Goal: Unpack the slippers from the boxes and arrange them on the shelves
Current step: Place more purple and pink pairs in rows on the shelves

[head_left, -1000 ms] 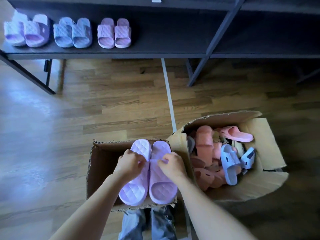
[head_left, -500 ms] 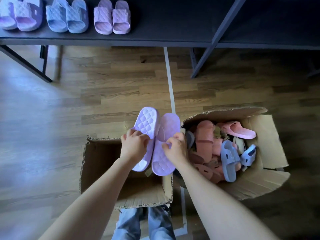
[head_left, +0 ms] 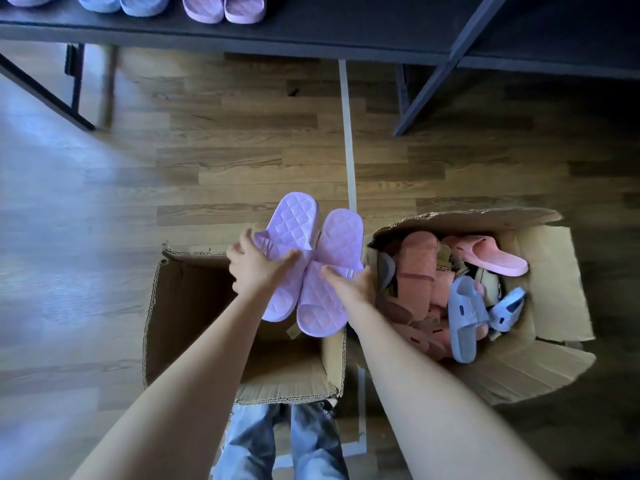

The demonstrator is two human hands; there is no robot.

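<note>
Two lilac slippers (head_left: pixel 298 224) in both hands (head_left: pixel 255 271) over left box (head_left: pixel 192 293) far edge

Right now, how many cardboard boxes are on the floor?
2: the left box, showing bare cardboard inside, and the right box, holding pink and blue slippers; none appears hidden.

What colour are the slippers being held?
The slippers are light purple with a quilted diamond pattern, shown in the head view.

Quilted lilac slippers (head_left: pixel 339 237), pink slippers (head_left: pixel 415 268) & blue slippers (head_left: pixel 464 317), brn box (head_left: pixel 554 271), blk shelf (head_left: pixel 346 32), wood-grain floor (head_left: pixel 225 161).
</note>
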